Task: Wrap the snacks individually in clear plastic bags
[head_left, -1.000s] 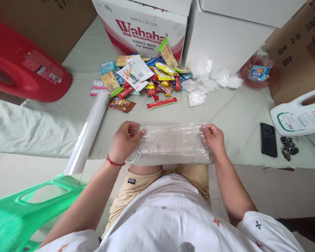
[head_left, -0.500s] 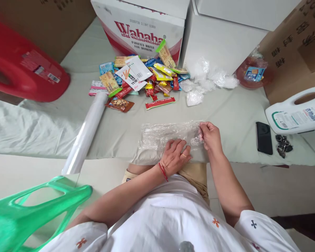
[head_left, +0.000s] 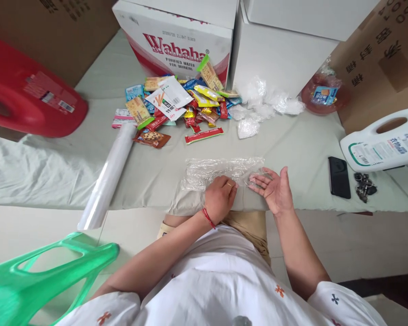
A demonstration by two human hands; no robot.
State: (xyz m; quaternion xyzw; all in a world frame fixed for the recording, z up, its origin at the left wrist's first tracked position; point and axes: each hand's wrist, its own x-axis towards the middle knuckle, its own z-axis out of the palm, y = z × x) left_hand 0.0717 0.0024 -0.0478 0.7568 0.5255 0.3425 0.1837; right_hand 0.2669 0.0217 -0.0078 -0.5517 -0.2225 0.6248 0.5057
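Observation:
A crumpled strip of clear plastic film [head_left: 207, 171] lies flat near the table's front edge. At its lower edge my left hand [head_left: 220, 195] is closed, fingers curled on the film, with a ring and a red cord at the wrist. My right hand [head_left: 275, 190] is open at the film's right end, palm turned up and thumb apart. Its fingertips lie against or just under the film there; which, I cannot tell. Beyond the film is a red snack bar [head_left: 204, 136], in front of a heap of wrapped snacks [head_left: 177, 102].
Several crumpled plastic wads [head_left: 248, 128] lie right of the snacks. A roll of clear film [head_left: 107, 176] overhangs the front edge. White box [head_left: 190, 40], red jug [head_left: 37, 90], white bottle [head_left: 384, 140], black phone [head_left: 339, 177], keys [head_left: 364, 186] and green stool [head_left: 54, 267] stand around.
My right hand has let go of the film's right end, opened and turned palm up. My left hand has gone from spread flat to curled fingers. The view has shifted slightly.

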